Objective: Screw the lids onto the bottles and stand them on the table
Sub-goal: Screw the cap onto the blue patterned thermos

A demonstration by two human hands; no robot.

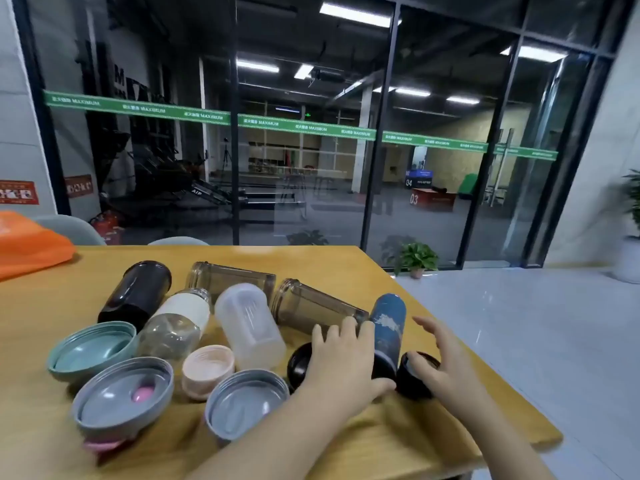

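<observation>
A blue patterned bottle (pixel 389 320) lies on its side on the wooden table (pixel 346 261), its dark open end toward me. My left hand (pixel 343 365) wraps over its lower part, thumb under the neck. My right hand (pixel 443 368) holds a black lid (pixel 414 379) right beside that open end, forefinger raised. A second black lid (pixel 298 365) sits left of my left hand. Also lying down are a black bottle (pixel 138 292), a clear glass bottle with a white sleeve (pixel 176 323), a frosted white bottle (pixel 249 327) and two smoky jars (pixel 232 278) (pixel 311 306).
Loose lids lie at the near left: a teal lid (pixel 91 351), a grey lid with a pink part (pixel 124 396), a peach lid (pixel 207 370) and another grey lid (pixel 246 403). An orange bag (pixel 27 244) sits at the far left. The table's right edge runs close beside my right hand.
</observation>
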